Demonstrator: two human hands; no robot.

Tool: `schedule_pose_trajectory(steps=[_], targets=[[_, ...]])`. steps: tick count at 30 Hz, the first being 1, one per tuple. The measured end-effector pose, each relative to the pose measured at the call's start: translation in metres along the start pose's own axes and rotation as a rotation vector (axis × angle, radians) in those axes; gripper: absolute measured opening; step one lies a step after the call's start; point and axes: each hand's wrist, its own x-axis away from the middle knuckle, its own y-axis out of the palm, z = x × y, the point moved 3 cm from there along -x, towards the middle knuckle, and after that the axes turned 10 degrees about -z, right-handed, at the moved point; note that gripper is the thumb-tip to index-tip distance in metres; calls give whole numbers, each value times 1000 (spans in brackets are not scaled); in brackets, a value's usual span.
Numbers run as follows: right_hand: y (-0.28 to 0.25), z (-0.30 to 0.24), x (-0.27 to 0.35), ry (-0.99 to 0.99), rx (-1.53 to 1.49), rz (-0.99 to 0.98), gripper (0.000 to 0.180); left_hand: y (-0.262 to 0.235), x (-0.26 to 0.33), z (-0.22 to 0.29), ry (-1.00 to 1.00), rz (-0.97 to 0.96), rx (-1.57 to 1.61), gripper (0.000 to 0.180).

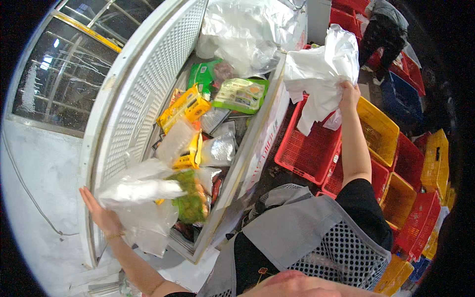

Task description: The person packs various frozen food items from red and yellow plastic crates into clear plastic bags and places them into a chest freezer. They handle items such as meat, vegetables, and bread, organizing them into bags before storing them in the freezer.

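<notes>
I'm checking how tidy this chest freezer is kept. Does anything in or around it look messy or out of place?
Yes. The packets in the freezer lie jumbled at all angles, not stacked. Loose clear bags spill over its near end by the left hand. The right hand holds up crumpled white plastic.

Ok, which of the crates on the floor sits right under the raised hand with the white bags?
The red crate beside the freezer: the white plastic bags in the right hand hang over it. The yellow crates lie farther right.
</notes>
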Motion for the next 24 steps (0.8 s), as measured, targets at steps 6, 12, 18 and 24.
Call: schedule_pose_trajectory(steps=[6, 12, 18, 24], targets=[[-40, -25, 52, 64, 70, 15, 19, 23, 99, 61, 29, -136, 258, 84], [-59, -18, 49, 118, 141, 69, 14, 45, 153, 102, -63, -335, 310, 82], [-60, 14, 13, 195, 135, 112, 16, 76, 189, 120, -189, -568, 300, 81], [-58, 36, -6, 191, 82, 65, 18, 96, 211, 129, -20, -563, 240, 79]])
